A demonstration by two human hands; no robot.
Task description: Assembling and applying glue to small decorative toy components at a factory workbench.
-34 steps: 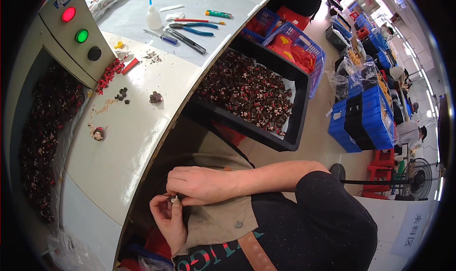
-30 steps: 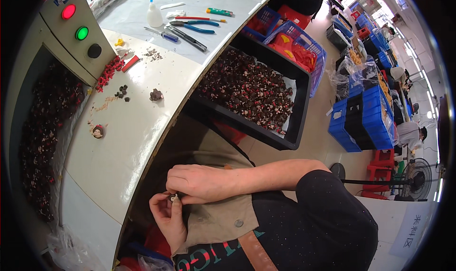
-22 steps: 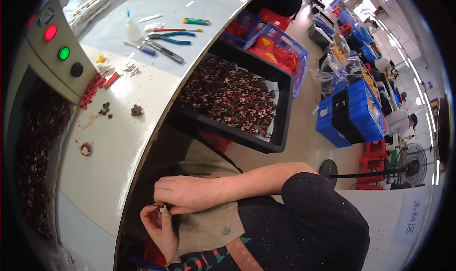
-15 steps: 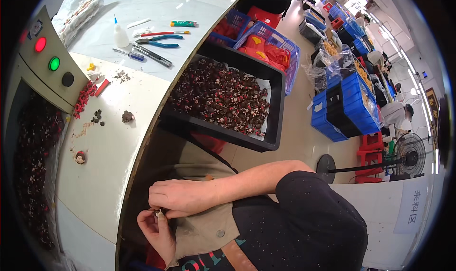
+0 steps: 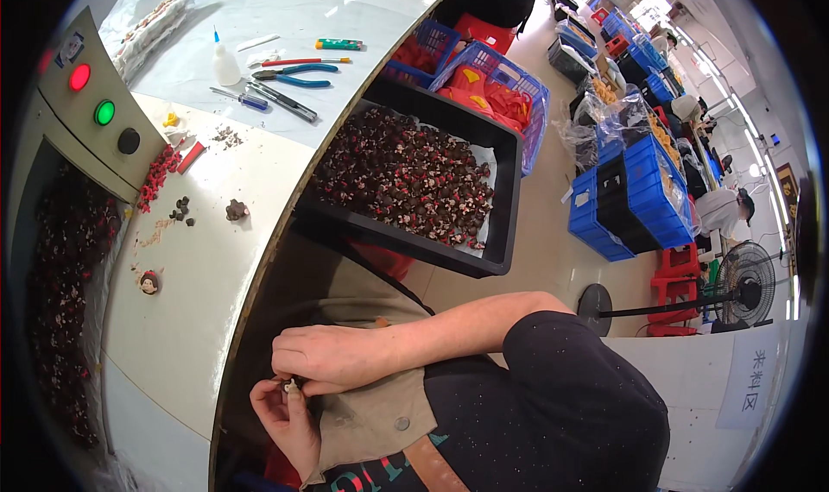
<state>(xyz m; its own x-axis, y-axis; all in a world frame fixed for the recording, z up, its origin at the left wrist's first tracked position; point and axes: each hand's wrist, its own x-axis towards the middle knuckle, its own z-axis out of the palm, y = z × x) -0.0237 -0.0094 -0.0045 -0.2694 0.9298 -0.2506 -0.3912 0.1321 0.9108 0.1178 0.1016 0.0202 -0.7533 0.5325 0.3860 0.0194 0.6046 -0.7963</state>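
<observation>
My left hand (image 5: 292, 427) is closed low at the table's edge, its thumb and fingers pinching a small dark-brown and cream figure piece (image 5: 289, 387). From above, my right hand (image 5: 328, 355) meets it with fingers curled down at the same piece, covering much of it. Whether the right fingers hold another small part or a tool is hidden. To the left on the table lie a little figure head (image 5: 149, 282) with dark hair and a pale face, a brown lobed piece (image 5: 236, 210), small dark bits (image 5: 181, 211) and a heap of red bits (image 5: 159, 179).
Beyond my right arm stands a black tray (image 5: 498, 252) full of small brown, red and cream pieces. Blue-handled pliers (image 5: 302, 81), a screwdriver (image 5: 246, 100) and a glue bottle (image 5: 226, 66) lie farther up the table. At the left is a machine panel (image 5: 99, 138) with coloured buttons.
The view has shifted very slightly, moving the tabletop a little to the right. Both hands keep nearly the same pose at the small piece.
</observation>
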